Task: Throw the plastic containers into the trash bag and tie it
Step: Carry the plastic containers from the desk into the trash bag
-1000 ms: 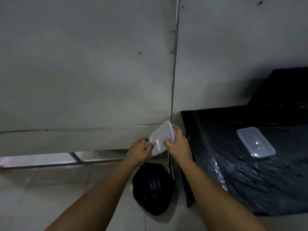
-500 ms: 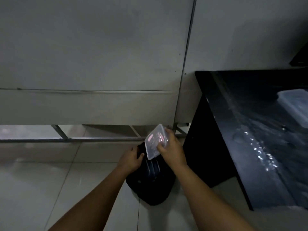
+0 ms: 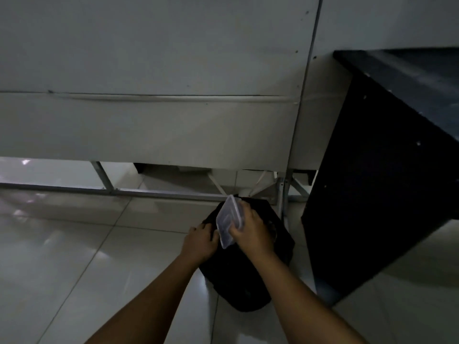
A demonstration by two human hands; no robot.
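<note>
My right hand [image 3: 250, 230] grip clamped on clear plastic container [image 3: 228, 220], tilted over black trash bag [image 3: 238, 281] on floor beside table [image 3: 377, 170], left hand [image 3: 200, 240] gripping bag's rim

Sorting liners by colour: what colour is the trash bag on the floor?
Black, plain, in the head view: the trash bag sits on pale floor tiles.

I see a clear, colourless rectangular plastic container [image 3: 228, 220] w/ a faint whitish sheen. Black plastic trash bag [image 3: 239, 276] below it, plain, no print. Glossy white floor tiles [image 3: 74, 256] w/ thin dark grout lines. Pale grey wall panels [image 3: 154, 58]. Black table [image 3: 377, 175], specked white.
</note>
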